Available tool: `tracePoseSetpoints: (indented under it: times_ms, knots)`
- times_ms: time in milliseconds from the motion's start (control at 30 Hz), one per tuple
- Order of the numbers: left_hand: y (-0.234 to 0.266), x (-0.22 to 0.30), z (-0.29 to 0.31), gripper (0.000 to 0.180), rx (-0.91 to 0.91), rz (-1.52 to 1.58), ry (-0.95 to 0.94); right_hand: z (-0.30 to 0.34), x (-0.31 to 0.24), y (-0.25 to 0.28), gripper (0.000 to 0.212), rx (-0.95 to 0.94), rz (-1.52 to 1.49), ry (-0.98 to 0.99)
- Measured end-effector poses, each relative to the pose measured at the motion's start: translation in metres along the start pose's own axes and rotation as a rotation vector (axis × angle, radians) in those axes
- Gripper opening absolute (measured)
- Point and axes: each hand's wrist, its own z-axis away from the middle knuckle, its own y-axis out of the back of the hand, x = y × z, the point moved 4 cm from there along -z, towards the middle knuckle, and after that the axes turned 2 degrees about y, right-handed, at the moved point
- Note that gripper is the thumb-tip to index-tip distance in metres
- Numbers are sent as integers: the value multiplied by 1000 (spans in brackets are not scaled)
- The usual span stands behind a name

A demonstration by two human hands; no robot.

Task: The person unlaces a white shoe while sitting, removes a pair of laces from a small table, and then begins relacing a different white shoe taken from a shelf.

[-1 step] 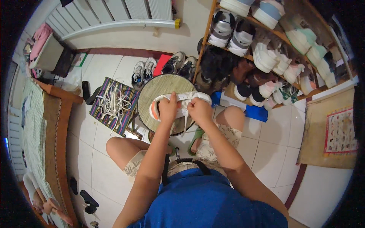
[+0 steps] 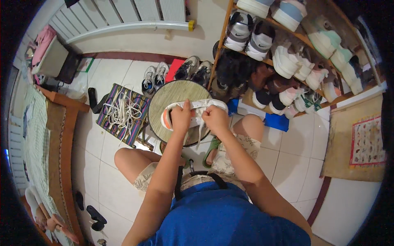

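Note:
A white sneaker (image 2: 221, 105) with an orange patch at its heel lies on the round wood-grain top of a stool (image 2: 164, 92), toe to the right. My left hand (image 2: 181, 117) is closed on the shoe near its ankle opening, thumb pointing up along the upper. Over the lacing, my right hand (image 2: 216, 119) is closed in a pinch on the shoelace; the fingertips are partly hidden. A loose end of white shoelace (image 2: 200, 133) hangs down beside the right hand, past the shoe's near side.
Left of the stool, a striped folding seat (image 2: 107, 123) bears a tangle of white laces (image 2: 123, 108). Several sneakers (image 2: 155, 76) stand behind the stool. A shoe rack (image 2: 225, 30) full of shoes rises at the right. A bed frame (image 2: 67, 164) runs along the left.

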Motion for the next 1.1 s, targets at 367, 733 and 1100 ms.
tracePoseSetpoints:
  times_ms: [367, 733, 1100]
  knots:
    - [8, 25, 13, 60, -2, -64, -73, 31, 15, -2, 10, -377, -718, -17]
    - [6, 13, 4, 66, 12, -58, -47, 84, -59, -11, 17, -686, -525, 323]
    - [9, 16, 6, 65, 64, -73, -23, 49, 34, 8, 19, 81, -121, -99]
